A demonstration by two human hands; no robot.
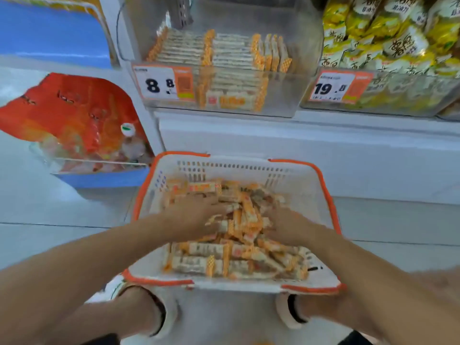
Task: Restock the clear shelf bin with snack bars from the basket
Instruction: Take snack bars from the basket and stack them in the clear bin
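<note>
Both hands (196,215) (286,226) in basket (323,195), snack bars (246,220) between; grip unclear

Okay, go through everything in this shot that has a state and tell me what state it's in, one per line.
Left hand: in the basket, on the loose snack bars; grip blurred.
Right hand: in the basket, on the bars; grip blurred.
Basket: on the floor, holding a jumbled pile of snack bars.
Clear shelf bin: partly filled, bars in neat rows, space above them.
Yellow snack bin: heaped full.
</note>
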